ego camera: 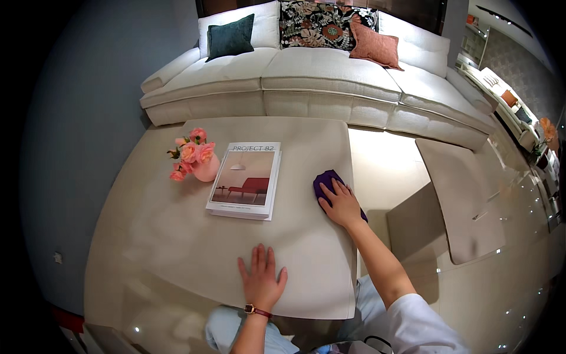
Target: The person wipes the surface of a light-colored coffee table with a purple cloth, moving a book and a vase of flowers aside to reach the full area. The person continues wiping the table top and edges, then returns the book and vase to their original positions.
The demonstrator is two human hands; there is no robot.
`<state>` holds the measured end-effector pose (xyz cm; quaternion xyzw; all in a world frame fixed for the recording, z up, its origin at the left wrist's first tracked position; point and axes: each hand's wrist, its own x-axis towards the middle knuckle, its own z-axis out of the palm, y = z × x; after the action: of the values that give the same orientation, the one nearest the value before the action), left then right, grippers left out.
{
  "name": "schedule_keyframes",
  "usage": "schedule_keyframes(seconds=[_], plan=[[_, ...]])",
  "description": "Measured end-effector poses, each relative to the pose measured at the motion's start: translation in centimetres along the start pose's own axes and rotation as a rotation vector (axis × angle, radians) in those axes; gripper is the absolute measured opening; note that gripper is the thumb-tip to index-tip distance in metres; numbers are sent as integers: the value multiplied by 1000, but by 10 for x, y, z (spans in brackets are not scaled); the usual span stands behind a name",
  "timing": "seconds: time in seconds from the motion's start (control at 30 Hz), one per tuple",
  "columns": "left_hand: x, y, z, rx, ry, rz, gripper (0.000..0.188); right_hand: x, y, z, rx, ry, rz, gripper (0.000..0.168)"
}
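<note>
My right hand (342,203) lies over a folded purple cloth (326,180) and presses it on the right part of a beige coffee table (309,265). Parts of the cloth show beyond the fingertips and beside the wrist. Near the table's front edge my left hand (264,281) rests flat, fingers spread, holding nothing; a watch with a red strap is on that wrist. Left of the table's middle lies a thick book or stack of books (243,181) with a red sofa on the cover. A round pink vase (206,169) with pink and peach flowers (190,152) stands just left of it.
A white sofa (327,71) with green, floral and salmon cushions stands behind the table. To the right is a lower side table (460,203), separated by a strip of tiled floor. A grey wall (88,132) runs along the left, and my knees are under the table's front edge.
</note>
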<state>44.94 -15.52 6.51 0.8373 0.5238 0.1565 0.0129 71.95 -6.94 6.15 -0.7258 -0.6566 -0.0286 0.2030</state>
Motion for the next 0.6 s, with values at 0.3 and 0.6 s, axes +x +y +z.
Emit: schedule_keyframes(seconds=[0.3, 0.6], plan=[[-1, -4, 1, 60, 15, 8, 56, -118, -38, -40, 158, -140, -275, 44], [-3, -2, -2, 24, -35, 14, 57, 49, 32, 29, 70, 210, 159, 44]])
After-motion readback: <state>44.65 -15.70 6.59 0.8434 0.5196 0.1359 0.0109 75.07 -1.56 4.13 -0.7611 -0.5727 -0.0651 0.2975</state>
